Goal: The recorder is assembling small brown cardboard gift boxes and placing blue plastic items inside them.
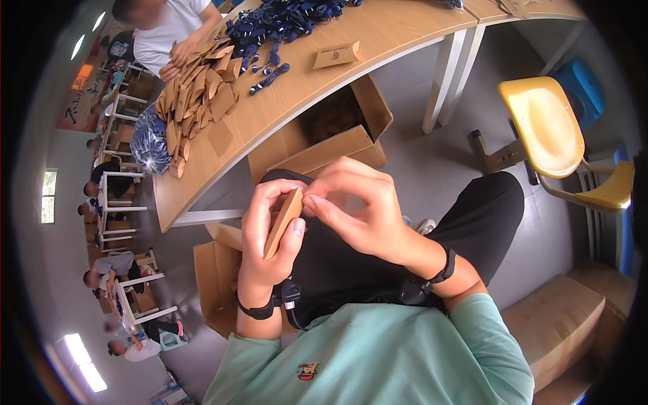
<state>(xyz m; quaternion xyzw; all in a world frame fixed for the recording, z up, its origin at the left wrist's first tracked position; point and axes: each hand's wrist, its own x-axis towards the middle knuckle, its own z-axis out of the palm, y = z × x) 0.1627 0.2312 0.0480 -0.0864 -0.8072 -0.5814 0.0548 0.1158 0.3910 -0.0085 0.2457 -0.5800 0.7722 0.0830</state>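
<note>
- Kraft-brown and flat, the sleeve [283,223] sits edge-on between your two hands, above your lap and close to your chest.
- Your left hand [266,233] is closed around it: thumb on the near face, fingers curled over the far face and lower edge. That hold looks firm.
- Your right hand [361,206] is narrowed to a pinch, thumb and forefinger meeting at the sleeve's top corner. Whether they grip a flap or only touch the edge, you cannot tell from here.
- Judge it as light, thin card: stiff enough to hold its shape, but likely to crease if squeezed across the middle. Hold it by the long edges or corners, as you do now. The surface looks matte, so slipping seems unlikely.
- Below your hands stands an open carton [219,277] on the floor; a second carton [341,135] lies beyond, under the tabletop [324,84].
- On that tabletop lie a heap of like sleeves [192,94], one apart [335,55], and a tangle of dark blue cords [283,20].
- Another person's hands [179,57] work at the heap's far end.
- A yellow chair [550,128] stands off to your right.
</note>
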